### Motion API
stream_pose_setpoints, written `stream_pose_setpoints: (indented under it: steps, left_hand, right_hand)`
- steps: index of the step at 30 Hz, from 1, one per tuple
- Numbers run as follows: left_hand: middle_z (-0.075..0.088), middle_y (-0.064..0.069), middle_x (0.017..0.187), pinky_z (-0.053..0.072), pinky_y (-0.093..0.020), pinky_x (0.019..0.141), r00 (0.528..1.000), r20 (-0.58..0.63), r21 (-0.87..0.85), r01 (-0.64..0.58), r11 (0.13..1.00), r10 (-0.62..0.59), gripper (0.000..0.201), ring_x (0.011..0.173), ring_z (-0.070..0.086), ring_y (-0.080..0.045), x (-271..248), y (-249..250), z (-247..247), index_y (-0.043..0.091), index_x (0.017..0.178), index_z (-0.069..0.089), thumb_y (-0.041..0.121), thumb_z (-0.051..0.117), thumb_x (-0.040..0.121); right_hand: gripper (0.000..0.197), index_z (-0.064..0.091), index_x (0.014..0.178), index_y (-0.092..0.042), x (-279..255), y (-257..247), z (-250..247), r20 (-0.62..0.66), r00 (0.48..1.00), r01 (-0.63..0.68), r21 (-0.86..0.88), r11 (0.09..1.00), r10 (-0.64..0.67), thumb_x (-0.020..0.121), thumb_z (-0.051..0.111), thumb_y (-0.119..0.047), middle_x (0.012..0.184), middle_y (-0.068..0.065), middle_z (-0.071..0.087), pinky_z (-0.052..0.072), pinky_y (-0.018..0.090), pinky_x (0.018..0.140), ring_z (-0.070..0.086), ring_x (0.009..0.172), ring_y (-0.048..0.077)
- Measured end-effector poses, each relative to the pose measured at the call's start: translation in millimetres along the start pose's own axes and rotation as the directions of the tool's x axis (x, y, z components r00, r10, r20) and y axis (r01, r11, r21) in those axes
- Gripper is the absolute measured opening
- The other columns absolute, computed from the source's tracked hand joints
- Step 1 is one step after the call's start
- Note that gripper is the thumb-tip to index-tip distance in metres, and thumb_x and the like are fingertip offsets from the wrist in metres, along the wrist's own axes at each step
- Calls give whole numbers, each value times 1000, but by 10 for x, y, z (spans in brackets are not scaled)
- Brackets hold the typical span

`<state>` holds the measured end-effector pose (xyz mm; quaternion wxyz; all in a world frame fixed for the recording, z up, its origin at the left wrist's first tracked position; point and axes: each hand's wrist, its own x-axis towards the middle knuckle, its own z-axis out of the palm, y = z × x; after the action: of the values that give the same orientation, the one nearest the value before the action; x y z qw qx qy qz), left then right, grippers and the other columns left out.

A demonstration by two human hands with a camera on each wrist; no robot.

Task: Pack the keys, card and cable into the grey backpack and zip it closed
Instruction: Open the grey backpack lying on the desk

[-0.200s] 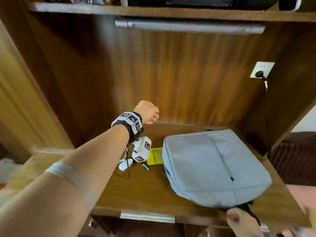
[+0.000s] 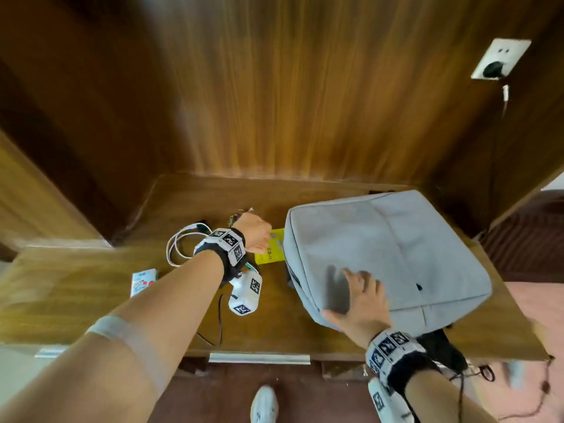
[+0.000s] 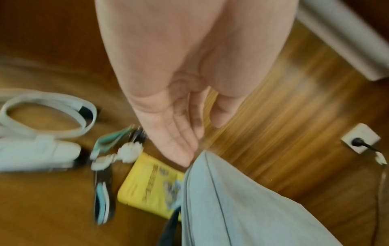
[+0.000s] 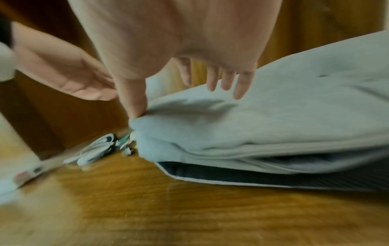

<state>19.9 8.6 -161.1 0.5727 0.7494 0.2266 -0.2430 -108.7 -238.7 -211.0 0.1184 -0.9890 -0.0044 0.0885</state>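
Presently: flat grey fabric backpack (image 2: 387, 254) on wooden shelf (image 2: 91, 288), steadied by right hand (image 2: 361, 303), fingers spread; left hand (image 2: 254, 232) relaxed, empty, above yellow card (image 2: 270, 248); coiled white cable (image 2: 183, 242) and keys (image 3: 118, 149) (blurred, seemingly tagged) alongside, unpacked.

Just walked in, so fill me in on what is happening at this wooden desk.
A person is getting ready to pack a light grey fabric backpack lying flat on the brown wooden desk. The right hand rests on its near corner, fingers spread. The left hand reaches, open, toward the backpack's left edge, above the yellow card. The coiled white cable and the bunch of keys lie on the desk, nothing packed yet.
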Motion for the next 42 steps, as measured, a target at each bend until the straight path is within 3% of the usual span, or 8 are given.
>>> stream_pose_setpoints:
  steps: [5, 11, 15, 19, 26, 32, 37, 42]
  left_hand:
    - [56, -20, 102, 49, -41, 81, 958, 266, -279, 180, 943, -105, 16, 95, 59, -36, 429, -289, 205, 4, 103, 56, 10, 41, 104]
    - [60, -29, 90, 45, -53, 97, 887, 462, -318, 165, 934, 0, 19, 91, 59, -46, 510, 146, 529, -4, 94, 55, 2, 39, 102]
    - [58, -12, 87, 51, -38, 80, 860, 503, -28, 118, 993, -88, 14, 80, 60, -24, 524, 403, 1038, 7, 101, 56, 19, 58, 95]
    - [57, -21, 126, 54, -50, 80, 810, 560, -77, 260, 963, -174, 56, 115, 59, -39, 599, 506, 1484, 7, 132, 49, 33, 69, 87]
    - [62, -23, 98, 53, -46, 87, 840, 540, -253, 101, 962, 53, 15, 93, 61, -34, 528, 573, 1874, 6, 97, 66, 1, 60, 84]
    - [63, -13, 86, 53, -30, 62, 781, 597, -417, 109, 902, 181, 21, 74, 59, -24, 330, 918, 1927, 4, 102, 67, 1, 48, 97]
    - [61, -20, 116, 37, -43, 110, 721, 676, -459, 253, 852, 150, 56, 115, 52, -33, 116, 1001, 1948, 9, 129, 53, 53, 33, 100]
    - [52, -18, 144, 27, -43, 119, 661, 732, -465, 307, 830, 165, 79, 138, 42, -34, 77, 947, 1943, 13, 151, 35, 67, 23, 95]
  right_hand:
    - [78, 26, 147, -27, 354, -278, 129, 137, 990, 34, -72, 997, -24, 82, 59, -53, 144, 7, 41, 40, 42, 104, 42, 129, 31]
    - [28, 62, 118, -5, 688, 167, -982, -391, 902, -13, 405, 914, 186, 95, 57, -20, 103, 23, 70, 34, 24, 71, 64, 97, 37]
    - [28, 63, 116, -3, 769, 399, -1615, -566, 765, 25, 504, 863, 308, 96, 55, -21, 89, 11, 64, 31, 21, 67, 55, 81, 23]
    - [28, 62, 120, -10, 790, 458, -1583, -548, 767, 53, 573, 818, 334, 96, 55, -22, 103, 7, 67, 43, 28, 79, 60, 94, 21]
    - [38, 52, 131, -21, 815, 312, -1517, -622, 735, 94, 488, 868, 270, 93, 58, -19, 112, -1, 62, 36, 10, 76, 55, 93, 11]
    - [85, 20, 146, -29, 712, 315, -1318, -617, 740, -17, 382, 924, 268, 80, 73, -30, 126, -2, 47, 40, 28, 85, 48, 107, 13]
    - [112, 14, 151, -20, 706, 488, -1247, -388, 613, -130, 810, 572, 688, 66, 86, -23, 120, -2, 44, 36, 24, 90, 44, 107, 10]
    - [79, 46, 135, -17, 754, 623, -1297, -370, 728, -253, 638, 727, 578, 66, 83, -26, 111, 0, 60, 45, 33, 83, 57, 101, 22]
